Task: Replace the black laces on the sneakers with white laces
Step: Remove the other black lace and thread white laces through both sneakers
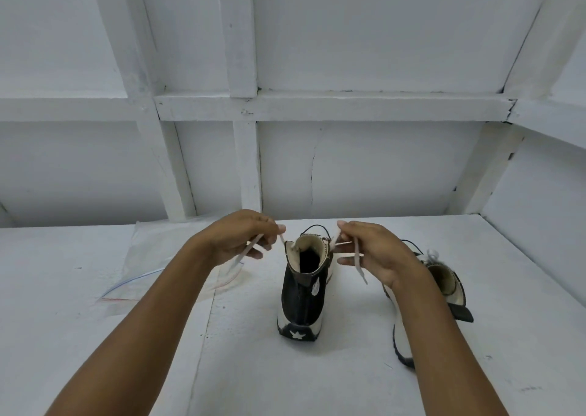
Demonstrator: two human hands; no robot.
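White table [317,368], white framed wall [380,161]; left hand [241,238] and right hand [374,250] each tight on white lace [361,268].

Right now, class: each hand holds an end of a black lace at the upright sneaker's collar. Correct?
Not quite. In the head view the lace is white, not black; the left hand and right hand each hold an end at the collar of the upright sneaker.

The upright sneaker [301,292] shows only its heel, its eyelets hidden. Right of it, the right forearm [444,352] covers much of the second sneaker [447,277]. Left of it, the left forearm [142,320] hides part of the plastic bag [142,257]
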